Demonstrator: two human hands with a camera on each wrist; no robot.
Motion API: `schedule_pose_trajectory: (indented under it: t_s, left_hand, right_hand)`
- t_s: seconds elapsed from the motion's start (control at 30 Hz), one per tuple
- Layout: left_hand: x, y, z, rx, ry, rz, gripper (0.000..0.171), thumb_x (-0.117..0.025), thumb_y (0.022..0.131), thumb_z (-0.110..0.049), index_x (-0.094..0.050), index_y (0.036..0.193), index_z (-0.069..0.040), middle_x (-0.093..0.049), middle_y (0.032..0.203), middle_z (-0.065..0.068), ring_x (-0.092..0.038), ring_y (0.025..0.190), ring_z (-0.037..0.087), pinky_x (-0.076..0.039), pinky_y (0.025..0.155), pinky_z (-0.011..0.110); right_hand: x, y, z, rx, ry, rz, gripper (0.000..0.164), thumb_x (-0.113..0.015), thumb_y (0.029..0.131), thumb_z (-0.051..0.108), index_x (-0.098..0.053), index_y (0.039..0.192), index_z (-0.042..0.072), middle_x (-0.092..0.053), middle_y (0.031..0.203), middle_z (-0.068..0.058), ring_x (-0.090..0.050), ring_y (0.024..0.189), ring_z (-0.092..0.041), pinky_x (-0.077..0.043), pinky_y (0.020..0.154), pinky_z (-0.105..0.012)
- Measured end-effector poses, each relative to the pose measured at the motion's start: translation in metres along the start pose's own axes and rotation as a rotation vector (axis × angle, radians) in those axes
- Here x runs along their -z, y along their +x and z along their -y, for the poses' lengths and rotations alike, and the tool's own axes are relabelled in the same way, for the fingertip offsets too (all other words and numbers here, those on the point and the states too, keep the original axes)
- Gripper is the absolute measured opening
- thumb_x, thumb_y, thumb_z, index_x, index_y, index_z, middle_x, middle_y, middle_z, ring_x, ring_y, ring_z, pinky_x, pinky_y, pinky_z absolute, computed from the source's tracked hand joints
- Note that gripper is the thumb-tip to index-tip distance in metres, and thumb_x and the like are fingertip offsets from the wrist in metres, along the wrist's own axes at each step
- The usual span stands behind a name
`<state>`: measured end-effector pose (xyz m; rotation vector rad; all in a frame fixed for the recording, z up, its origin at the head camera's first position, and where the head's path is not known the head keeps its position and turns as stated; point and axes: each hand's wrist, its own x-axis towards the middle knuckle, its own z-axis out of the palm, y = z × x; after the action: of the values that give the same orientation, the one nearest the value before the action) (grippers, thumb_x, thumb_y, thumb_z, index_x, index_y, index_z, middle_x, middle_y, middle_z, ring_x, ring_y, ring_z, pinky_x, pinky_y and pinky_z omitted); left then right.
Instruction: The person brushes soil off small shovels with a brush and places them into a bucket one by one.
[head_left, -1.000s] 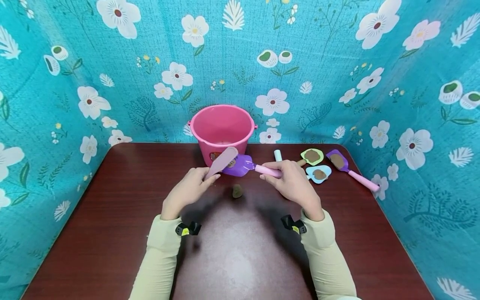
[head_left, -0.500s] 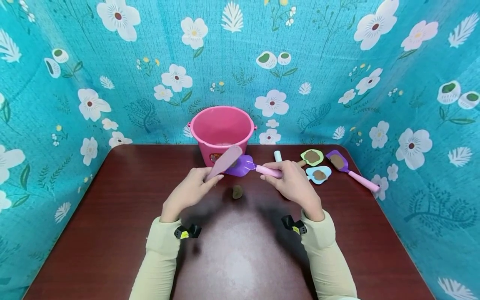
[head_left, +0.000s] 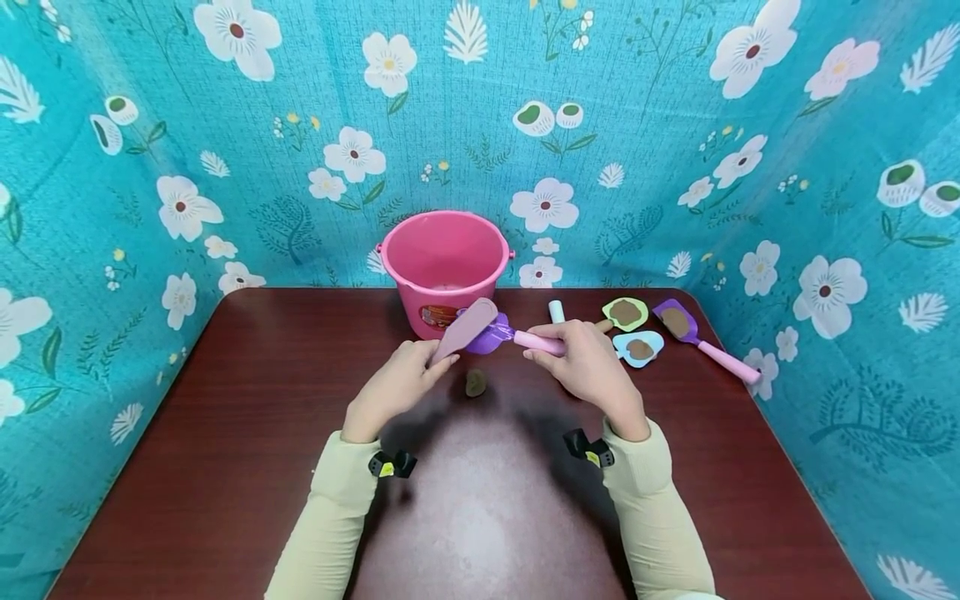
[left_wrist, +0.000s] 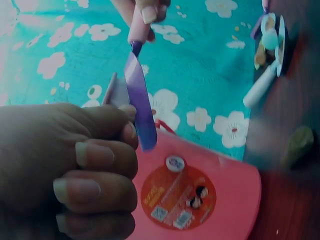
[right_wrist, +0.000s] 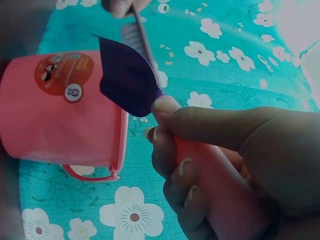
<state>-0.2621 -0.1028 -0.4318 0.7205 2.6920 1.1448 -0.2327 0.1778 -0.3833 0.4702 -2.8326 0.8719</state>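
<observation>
In the head view my left hand grips a flat mauve brush, whose pale bristles show in the right wrist view. My right hand holds a toy shovel by its pink handle. The shovel's purple blade points left, held up in front of the pink bucket. From the head, the brush overlaps most of that blade, hiding its upper face. A small brownish-green lump lies on the table below the tools.
To the right lie a green scoop, a light-blue scoop and another purple shovel, each with brown material in it. A pale blue handle pokes out behind my right hand. Floral cloth walls the dark table's back and sides.
My left hand has shifted right with the brush, which now covers more of the shovel blade. My right hand and the shovel stay nearly still.
</observation>
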Motion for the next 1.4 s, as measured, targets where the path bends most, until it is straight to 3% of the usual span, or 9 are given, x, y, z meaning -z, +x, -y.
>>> schedule_pose_trajectory:
  t_s: [0.2,0.5,0.7,0.87,0.97,1.13,1.4]
  left_hand:
    - [0.003,0.002,0.009,0.025,0.031,-0.024,0.024,-0.064,0.101,-0.026,-0.061,0.087,-0.006,-0.044,0.064,0.001,-0.038,0.055,0.012,-0.035,0.051,0.026]
    - [0.009,-0.003,0.018,0.056,0.042,-0.053,0.020,-0.066,0.100,-0.026,-0.062,0.089,-0.010,-0.047,0.062,0.002,-0.039,0.052,0.012,-0.035,0.047,0.026]
    - [0.010,-0.005,0.009,-0.021,-0.043,-0.060,0.020,-0.064,0.101,-0.029,-0.061,0.087,-0.014,-0.044,0.061,0.000,-0.037,0.052,0.012,-0.033,0.048,0.026]
    - [-0.003,0.000,-0.003,-0.092,-0.095,0.012,0.022,-0.064,0.101,-0.030,-0.062,0.088,-0.012,-0.047,0.064,-0.002,-0.040,0.055,0.009,-0.035,0.051,0.024]
    - [-0.011,0.003,-0.005,-0.103,-0.090,0.039,0.024,-0.063,0.102,-0.030,-0.062,0.089,-0.009,-0.048,0.064,-0.003,-0.040,0.055,0.007,-0.034,0.051,0.023]
    - [-0.015,0.004,-0.001,-0.061,-0.050,0.015,0.024,-0.062,0.102,-0.031,-0.060,0.091,-0.009,-0.047,0.064,-0.001,-0.040,0.054,0.010,-0.036,0.050,0.024]
    - [-0.003,0.003,0.011,-0.007,0.016,-0.039,0.028,-0.062,0.102,-0.029,-0.061,0.087,-0.005,-0.044,0.062,0.001,-0.038,0.053,0.011,-0.034,0.050,0.025]
  right_hand:
    - [0.002,0.000,-0.002,0.000,-0.008,-0.008,0.033,-0.081,0.087,0.024,-0.077,0.118,0.012,-0.074,0.089,-0.005,-0.055,0.069,-0.018,-0.041,0.062,-0.034]
    - [0.000,0.000,-0.006,-0.041,0.018,-0.005,0.033,-0.081,0.088,0.024,-0.077,0.118,0.012,-0.072,0.088,-0.005,-0.054,0.069,-0.019,-0.043,0.062,-0.034]
    - [-0.001,0.000,-0.006,-0.035,0.022,-0.006,0.034,-0.081,0.088,0.023,-0.076,0.119,0.010,-0.073,0.090,-0.007,-0.054,0.068,-0.019,-0.042,0.061,-0.034]
    - [-0.002,0.001,-0.005,-0.013,0.018,-0.010,0.034,-0.081,0.087,0.024,-0.076,0.118,0.010,-0.074,0.088,-0.005,-0.054,0.067,-0.018,-0.042,0.061,-0.034]
    - [-0.002,0.001,-0.005,-0.013,0.007,-0.009,0.035,-0.081,0.087,0.024,-0.076,0.118,0.010,-0.074,0.090,-0.006,-0.055,0.067,-0.018,-0.043,0.062,-0.034]
    - [0.000,-0.001,-0.006,-0.021,-0.013,-0.029,0.034,-0.082,0.086,0.024,-0.077,0.117,0.010,-0.075,0.093,-0.008,-0.059,0.071,-0.020,-0.045,0.065,-0.035]
    - [0.003,0.000,-0.009,-0.030,0.013,-0.023,0.034,-0.082,0.087,0.023,-0.076,0.118,0.010,-0.075,0.094,-0.007,-0.059,0.072,-0.020,-0.046,0.066,-0.035]
